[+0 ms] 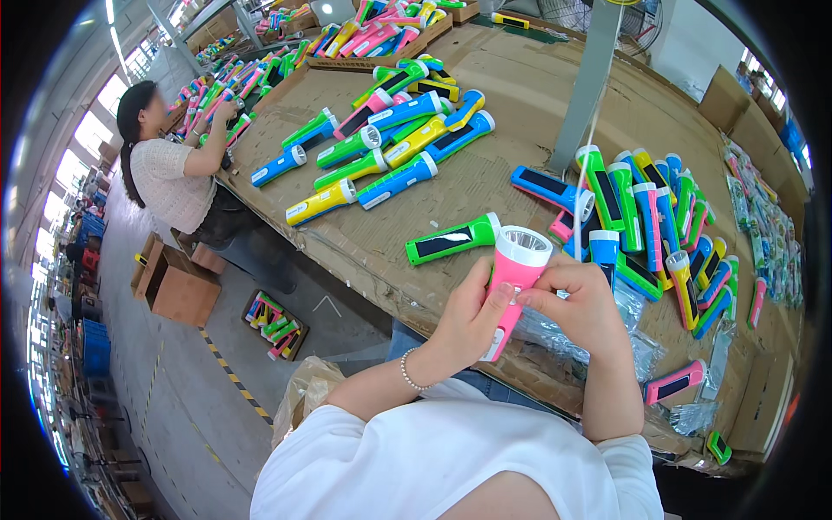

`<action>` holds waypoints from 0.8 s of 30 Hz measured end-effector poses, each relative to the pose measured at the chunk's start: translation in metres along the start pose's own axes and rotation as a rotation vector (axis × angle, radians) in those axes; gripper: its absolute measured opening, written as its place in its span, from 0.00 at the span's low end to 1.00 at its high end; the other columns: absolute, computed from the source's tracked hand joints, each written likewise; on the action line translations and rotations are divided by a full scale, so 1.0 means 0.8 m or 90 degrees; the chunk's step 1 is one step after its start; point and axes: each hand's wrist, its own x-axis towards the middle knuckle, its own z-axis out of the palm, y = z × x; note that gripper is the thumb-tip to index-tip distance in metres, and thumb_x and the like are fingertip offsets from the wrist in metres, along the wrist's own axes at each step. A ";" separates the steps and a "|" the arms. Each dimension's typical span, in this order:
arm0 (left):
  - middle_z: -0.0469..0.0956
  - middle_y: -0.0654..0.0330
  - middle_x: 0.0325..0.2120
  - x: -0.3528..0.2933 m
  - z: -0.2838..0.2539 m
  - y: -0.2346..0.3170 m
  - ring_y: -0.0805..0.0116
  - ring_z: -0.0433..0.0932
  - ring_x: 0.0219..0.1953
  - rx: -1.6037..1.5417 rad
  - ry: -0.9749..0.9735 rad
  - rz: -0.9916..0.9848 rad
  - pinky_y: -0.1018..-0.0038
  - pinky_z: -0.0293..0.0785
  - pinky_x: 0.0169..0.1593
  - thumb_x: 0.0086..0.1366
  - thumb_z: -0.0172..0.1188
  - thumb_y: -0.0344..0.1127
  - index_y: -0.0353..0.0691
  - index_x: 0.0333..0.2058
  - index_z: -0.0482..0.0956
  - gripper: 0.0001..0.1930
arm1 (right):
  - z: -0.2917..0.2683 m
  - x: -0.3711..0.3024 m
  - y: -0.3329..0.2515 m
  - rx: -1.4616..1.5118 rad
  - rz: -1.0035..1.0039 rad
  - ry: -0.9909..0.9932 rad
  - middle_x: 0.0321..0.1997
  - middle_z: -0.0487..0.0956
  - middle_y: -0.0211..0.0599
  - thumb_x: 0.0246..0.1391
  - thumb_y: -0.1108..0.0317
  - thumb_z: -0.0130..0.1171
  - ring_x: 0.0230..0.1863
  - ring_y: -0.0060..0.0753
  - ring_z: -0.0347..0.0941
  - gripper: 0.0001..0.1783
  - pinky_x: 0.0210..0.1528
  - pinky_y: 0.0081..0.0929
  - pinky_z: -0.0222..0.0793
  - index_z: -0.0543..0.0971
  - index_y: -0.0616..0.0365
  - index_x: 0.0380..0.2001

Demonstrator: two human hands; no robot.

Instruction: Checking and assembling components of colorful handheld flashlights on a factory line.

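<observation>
A pink flashlight (pixel 517 271) with a white head stands tilted in front of me, its lens facing up. My left hand (pixel 466 319) is closed around the pink body, thumb along its front. My right hand (pixel 579 305) is closed at the other side, its thumb and fingertips at the small switch on the body; whether they pinch anything small cannot be made out. Just beyond my left hand lies a green flashlight (pixel 452 241) with a dark panel. Crumpled clear plastic bags (pixel 555 340) lie under and beside my right hand.
Flashlights in several colours (pixel 425 139) lie loosely at the far left of the cardboard-covered table (pixel 511 104); another pile (pixel 646 208) is at the right. A grey post (pixel 585 87) with a white cable rises from the table. A co-worker (pixel 178 165) stands at the left edge.
</observation>
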 end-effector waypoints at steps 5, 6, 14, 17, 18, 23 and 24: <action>0.76 0.58 0.38 0.008 0.021 0.016 0.72 0.78 0.34 -0.087 0.021 -0.043 0.74 0.76 0.38 0.70 0.54 0.41 0.36 0.53 0.67 0.19 | -0.005 -0.020 0.000 0.021 -0.006 0.045 0.26 0.78 0.40 0.48 0.71 0.67 0.30 0.33 0.73 0.07 0.33 0.29 0.66 0.83 0.63 0.28; 0.78 0.55 0.36 0.009 0.025 0.017 0.66 0.79 0.33 -0.028 0.047 -0.015 0.71 0.76 0.39 0.65 0.60 0.39 0.35 0.50 0.69 0.19 | -0.006 -0.023 0.003 0.014 -0.022 0.065 0.26 0.78 0.41 0.49 0.72 0.65 0.30 0.34 0.73 0.05 0.34 0.30 0.67 0.83 0.63 0.28; 0.77 0.47 0.45 0.034 0.039 0.000 0.56 0.79 0.46 0.473 0.026 0.442 0.68 0.76 0.48 0.51 0.69 0.33 0.35 0.54 0.69 0.31 | -0.028 -0.017 0.046 -0.166 0.030 0.296 0.26 0.79 0.41 0.50 0.76 0.61 0.32 0.39 0.74 0.04 0.36 0.33 0.68 0.82 0.65 0.30; 0.73 0.57 0.45 0.122 0.034 0.008 0.70 0.74 0.47 0.095 -0.030 -0.096 0.70 0.73 0.52 0.59 0.61 0.28 0.33 0.59 0.63 0.29 | -0.052 -0.036 0.036 -0.117 -0.133 0.331 0.26 0.80 0.36 0.49 0.81 0.62 0.34 0.33 0.73 0.14 0.39 0.26 0.69 0.84 0.61 0.41; 0.73 0.57 0.45 0.145 0.032 -0.003 0.70 0.74 0.47 0.099 -0.026 -0.093 0.70 0.73 0.52 0.59 0.61 0.28 0.33 0.59 0.63 0.29 | -0.058 -0.038 0.042 -0.114 -0.139 0.330 0.26 0.80 0.36 0.49 0.81 0.62 0.34 0.33 0.73 0.14 0.39 0.26 0.69 0.84 0.61 0.41; 0.73 0.56 0.51 0.208 0.043 -0.041 0.65 0.73 0.54 -0.483 -0.241 0.041 0.67 0.68 0.59 0.59 0.51 0.24 0.36 0.64 0.63 0.31 | -0.054 -0.045 0.037 0.029 -0.032 0.339 0.28 0.82 0.34 0.48 0.81 0.63 0.36 0.26 0.72 0.23 0.43 0.25 0.69 0.79 0.64 0.51; 0.72 0.53 0.53 0.208 0.029 -0.041 0.62 0.72 0.56 -0.109 -0.197 0.148 0.66 0.67 0.60 0.59 0.53 0.25 0.36 0.62 0.66 0.30 | -0.057 -0.046 0.040 0.107 -0.004 0.345 0.29 0.82 0.34 0.48 0.81 0.64 0.37 0.25 0.72 0.24 0.44 0.25 0.69 0.78 0.65 0.51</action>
